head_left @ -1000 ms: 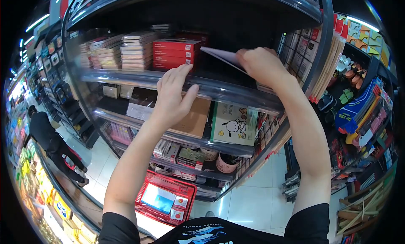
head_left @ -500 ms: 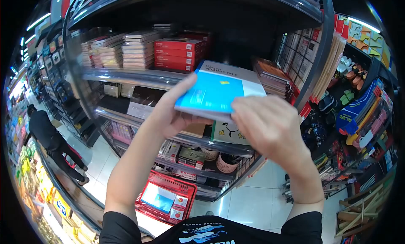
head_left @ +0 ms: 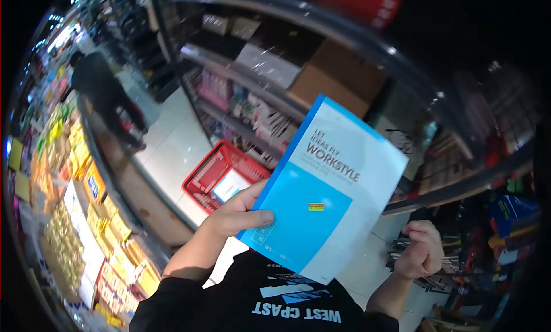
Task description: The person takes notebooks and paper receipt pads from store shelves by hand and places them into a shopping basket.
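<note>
A blue and white "WORKSTYLE" notebook (head_left: pixel 338 200) is tilted in front of my body, its cover facing up at me. A small yellow price sticker (head_left: pixel 316 207) is stuck on its blue panel. My left hand (head_left: pixel 241 214) grips the notebook's lower left edge, thumb on the cover and the other fingers hidden behind. To the right of the notebook and apart from it, my right hand (head_left: pixel 420 249) is loosely curled, with nothing visible in it.
A red shopping basket (head_left: pixel 201 177) with a white and blue item inside is on the tiled floor, partly behind my left hand. Blurred store shelves (head_left: pixel 252 96) rise ahead. A lit display of packaged goods (head_left: pixel 106 217) lines the left. A person in dark clothes (head_left: pixel 103 91) stands in the aisle.
My right hand has let go of the notebook and moved away to the right. My left hand has brought it from the shelf toward my body. The view has turned down and left.
</note>
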### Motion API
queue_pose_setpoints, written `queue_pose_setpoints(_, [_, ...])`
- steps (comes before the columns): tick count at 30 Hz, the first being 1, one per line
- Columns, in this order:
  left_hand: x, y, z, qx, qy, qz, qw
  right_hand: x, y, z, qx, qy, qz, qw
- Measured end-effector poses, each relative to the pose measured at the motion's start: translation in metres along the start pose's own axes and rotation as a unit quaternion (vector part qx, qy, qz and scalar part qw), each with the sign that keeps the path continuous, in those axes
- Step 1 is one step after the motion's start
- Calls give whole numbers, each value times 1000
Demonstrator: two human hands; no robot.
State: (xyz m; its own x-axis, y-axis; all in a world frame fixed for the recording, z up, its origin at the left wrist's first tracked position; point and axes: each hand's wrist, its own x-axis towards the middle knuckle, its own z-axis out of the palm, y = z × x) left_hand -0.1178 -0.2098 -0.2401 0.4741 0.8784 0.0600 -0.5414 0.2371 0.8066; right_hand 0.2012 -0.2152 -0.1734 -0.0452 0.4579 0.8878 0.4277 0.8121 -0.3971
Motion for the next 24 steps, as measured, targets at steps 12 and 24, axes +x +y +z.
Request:
queue_pose_setpoints(12, [-85,-188,-142,-147,378,30,913,-167,74,105,43,-414,388,822])
queue_pose_setpoints(24, [-67,-257,-263,-218,518,15,827,-248,93,86,-7,-510,466,723])
